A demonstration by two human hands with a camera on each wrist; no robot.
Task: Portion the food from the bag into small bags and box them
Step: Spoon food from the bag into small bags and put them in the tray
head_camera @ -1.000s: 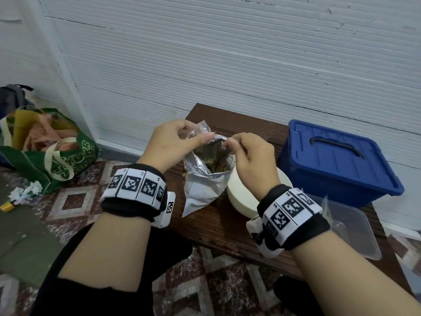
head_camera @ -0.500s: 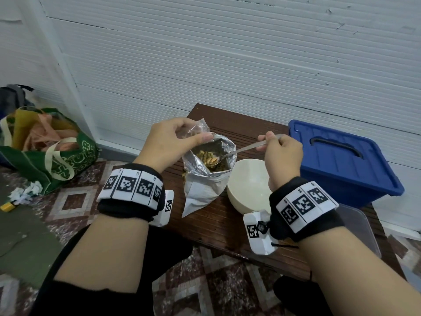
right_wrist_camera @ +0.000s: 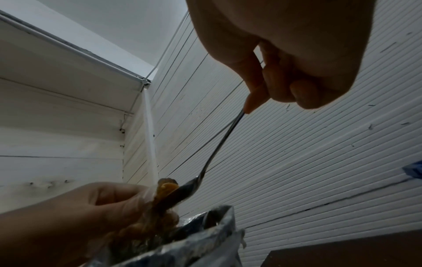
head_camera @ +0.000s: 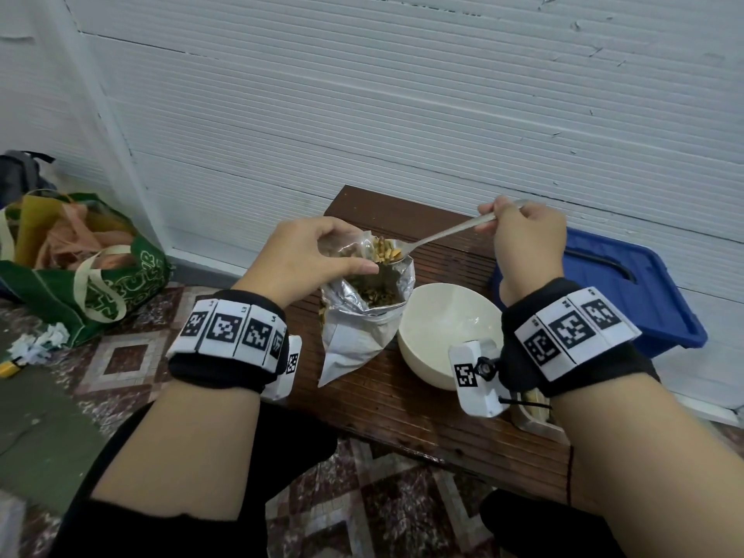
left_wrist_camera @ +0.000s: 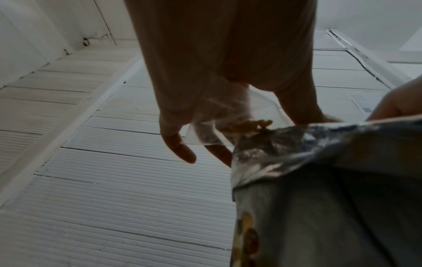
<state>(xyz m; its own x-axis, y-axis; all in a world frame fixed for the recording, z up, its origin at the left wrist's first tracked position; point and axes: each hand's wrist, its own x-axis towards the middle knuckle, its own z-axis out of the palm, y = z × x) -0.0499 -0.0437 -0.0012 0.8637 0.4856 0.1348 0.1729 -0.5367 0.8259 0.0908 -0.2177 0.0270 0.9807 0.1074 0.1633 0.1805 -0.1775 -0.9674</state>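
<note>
crinkled foil bag (head_camera: pixel 362 328), slim metal spoon (head_camera: pixel 439 235)

Head view evenly lit, sharp, edges bowed; wrist views dim, backlit, soft, hands silhouetted.

Bowl (head_camera: pixel 439 316) and blue box (head_camera: pixel 628 292) crowd the foil bag (head_camera: pixel 358 336).

Over on the left, a green tote bag (head_camera: pixel 100 271) sits on the patterned tile floor (head_camera: pixel 133 356), stuffed with orange and yellow fabric. Crumpled white paper (head_camera: pixel 38 344) lies just in front of it, with a small yellow object (head_camera: pixel 8 366) beside that. Behind the tote there's a dark backpack (head_camera: pixel 20 175), against the white ribbed wall (head_camera: pixel 362 94).
</note>
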